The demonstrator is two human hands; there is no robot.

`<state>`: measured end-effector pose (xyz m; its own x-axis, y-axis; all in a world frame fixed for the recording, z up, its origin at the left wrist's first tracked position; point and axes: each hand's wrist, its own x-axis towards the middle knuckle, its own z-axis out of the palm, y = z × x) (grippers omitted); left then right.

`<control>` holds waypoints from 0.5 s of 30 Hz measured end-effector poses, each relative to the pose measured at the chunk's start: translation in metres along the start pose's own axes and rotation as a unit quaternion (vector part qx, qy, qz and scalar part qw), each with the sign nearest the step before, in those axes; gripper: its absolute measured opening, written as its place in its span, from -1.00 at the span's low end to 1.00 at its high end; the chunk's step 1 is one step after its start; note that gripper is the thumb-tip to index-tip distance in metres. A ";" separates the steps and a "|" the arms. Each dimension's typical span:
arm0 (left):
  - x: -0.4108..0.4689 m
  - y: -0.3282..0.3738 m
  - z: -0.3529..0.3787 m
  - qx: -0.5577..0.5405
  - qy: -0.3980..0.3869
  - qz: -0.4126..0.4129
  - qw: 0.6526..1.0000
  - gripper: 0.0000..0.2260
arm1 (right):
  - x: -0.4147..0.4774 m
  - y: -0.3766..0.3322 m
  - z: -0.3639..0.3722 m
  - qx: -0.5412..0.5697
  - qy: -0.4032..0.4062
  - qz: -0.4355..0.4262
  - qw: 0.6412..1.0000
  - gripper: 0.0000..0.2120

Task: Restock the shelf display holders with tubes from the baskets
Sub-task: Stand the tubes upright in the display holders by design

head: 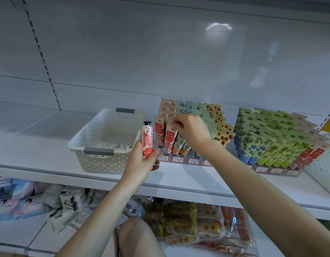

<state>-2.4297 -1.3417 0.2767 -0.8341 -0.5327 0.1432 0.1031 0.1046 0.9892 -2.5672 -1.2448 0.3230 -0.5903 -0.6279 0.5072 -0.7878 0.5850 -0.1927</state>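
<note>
Tubes, one in hand: a pink tube (148, 140) with a black cap stands upright in my left grip (142, 161), fingers and thumb wrapped round its lower half. It sits just right of the white basket (97, 164) and just left of the left display holder (194, 161), over the shelf (40, 145). My right grip (192, 131) is at the holder's left rows, fingertips pinched on the crimped top of a red-and-pink tube (168, 140) in the near row. Step, as I judge it: seating or straightening stock in those rows, next tube ready. The next move calls for a free slot. The held tube is capped and round, unlike the flat-topped ones, so its row needs checking. Hidden: my right wrist covers the middle rows, so I cannot tell if any gap remains. Handwritten labels are too small to read. A few pale tubes (121, 148) lie in the basket, count unclear. The right display holder (271, 145) looks full. A second basket (325, 158) at far right is cut off by the frame edge.
</note>
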 end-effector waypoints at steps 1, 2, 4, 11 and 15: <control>0.000 0.001 0.000 -0.001 0.001 0.000 1.000 -0.81 | 0.000 0.000 0.000 0.002 0.001 -0.001 1.000 -0.79; -0.001 0.001 0.000 -0.001 0.000 -0.001 1.000 -0.81 | 0.000 0.001 0.000 0.008 0.005 -0.002 1.000 -0.79; -0.001 0.003 0.000 -0.001 -0.004 0.000 1.000 -0.82 | 0.001 -0.001 -0.001 0.049 0.030 -0.002 0.998 -0.77; -0.002 0.015 0.000 0.025 -0.064 0.002 0.998 -0.87 | 0.000 -0.030 -0.029 0.332 -0.055 0.039 0.941 -0.71; -0.004 0.021 -0.010 0.019 -0.083 0.012 0.996 -0.84 | -0.002 -0.026 -0.034 0.400 -0.065 0.083 0.911 -0.91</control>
<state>-2.4193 -1.3456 0.2969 -0.9098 -0.3842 0.1571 0.1066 0.1495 0.9830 -2.5396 -1.2417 0.3558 -0.6876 -0.6509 0.3219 -0.5317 0.1494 -0.8337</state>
